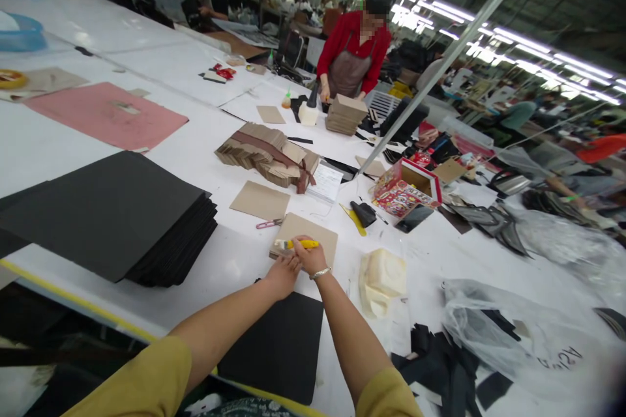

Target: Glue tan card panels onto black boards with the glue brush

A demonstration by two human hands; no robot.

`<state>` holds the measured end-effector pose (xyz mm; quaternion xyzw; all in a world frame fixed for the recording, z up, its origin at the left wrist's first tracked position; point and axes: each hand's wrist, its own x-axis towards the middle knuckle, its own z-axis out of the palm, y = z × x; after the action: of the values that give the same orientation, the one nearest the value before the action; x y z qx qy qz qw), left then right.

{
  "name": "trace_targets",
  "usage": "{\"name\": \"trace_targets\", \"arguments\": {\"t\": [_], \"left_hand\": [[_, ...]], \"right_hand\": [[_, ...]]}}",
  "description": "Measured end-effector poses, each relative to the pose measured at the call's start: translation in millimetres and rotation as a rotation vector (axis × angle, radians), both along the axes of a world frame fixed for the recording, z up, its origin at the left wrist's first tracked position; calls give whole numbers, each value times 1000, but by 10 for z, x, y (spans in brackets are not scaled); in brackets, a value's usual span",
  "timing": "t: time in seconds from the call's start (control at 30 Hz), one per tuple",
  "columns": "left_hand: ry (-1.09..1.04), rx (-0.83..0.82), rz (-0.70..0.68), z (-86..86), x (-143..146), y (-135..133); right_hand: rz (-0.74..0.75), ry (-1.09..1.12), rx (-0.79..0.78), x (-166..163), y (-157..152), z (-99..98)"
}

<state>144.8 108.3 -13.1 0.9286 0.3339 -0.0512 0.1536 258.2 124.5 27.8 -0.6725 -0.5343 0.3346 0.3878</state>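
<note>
My right hand (308, 256) is closed around a brush (306, 244) with a yellow handle, its pale bristle end pointing left over a small stack of brown cardboard pieces (317, 228). My left hand (284, 275) lies at the near edge of that stack, fingers stretched out and touching it, close beside my right hand. Under my forearms a black sheet (278, 339) rests at the table's near edge. Pink-handled thread snips (268, 223) lie just left of the stack, near a single cardboard piece (260, 200). A cream-coloured container (384, 273) stands to the right.
A tall pile of black sheets (112, 208) occupies the left. Beyond my hands are tied cardboard bundles (264, 150), a handwritten paper (327, 182) and a red patterned box (405, 189). Black strips (445, 365) and a plastic bag (513, 319) lie right. A co-worker (355, 55) stands across the table.
</note>
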Motion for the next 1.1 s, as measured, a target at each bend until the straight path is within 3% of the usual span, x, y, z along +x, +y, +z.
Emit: {"name": "trace_targets", "arguments": {"t": [0.13,0.3,0.4,0.73,0.97,1.1], "left_hand": [[2,-26,-6,-44,-11,44],[-13,-29,-27,-99,-11,67],[0,-21,-27,-80,2,63],[10,20,-57,-6,105,114],[4,54,-55,8,383,305],[-10,44,-67,12,455,376]], "right_hand": [[21,-98,-81,74,311,-84],[-170,-73,-119,188,738,-139],[-247,-52,-140,301,792,-176],[-518,-133,-206,1364,-43,-95],[-440,-154,-208,1054,-695,-116],[-474,-55,-191,871,-1103,-87]]}}
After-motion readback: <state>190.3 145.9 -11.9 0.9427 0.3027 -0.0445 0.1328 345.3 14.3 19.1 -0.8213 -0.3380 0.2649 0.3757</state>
